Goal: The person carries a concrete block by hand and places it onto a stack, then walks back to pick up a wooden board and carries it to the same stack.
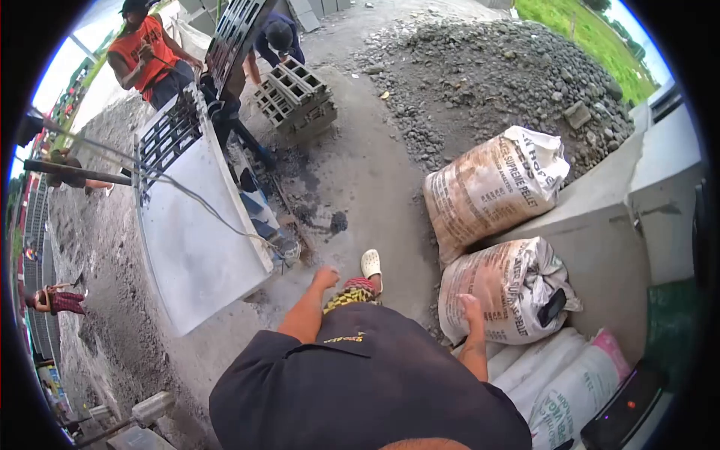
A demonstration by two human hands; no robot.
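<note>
While the lower sack (491, 279) stretches sideways, gathered end rightward, the grip of left hand (327, 277) and right hand (471, 307) is unclear.

- Left hand (325, 277): low, near pale clog (370, 262), grip unclear
- Right hand (470, 307): in front of lower feed sack (510, 274), contact unclear
- Dark object (553, 307) on that sack
- Upper feed sack (495, 191) just beyond, stained
- White sacks (566, 390) below
- Pale panel (199, 240) left
- Person in orange (160, 60) beside it
- Bent person (279, 41) at block stack (296, 97)
- Gravel heap (517, 82) upper right
</note>
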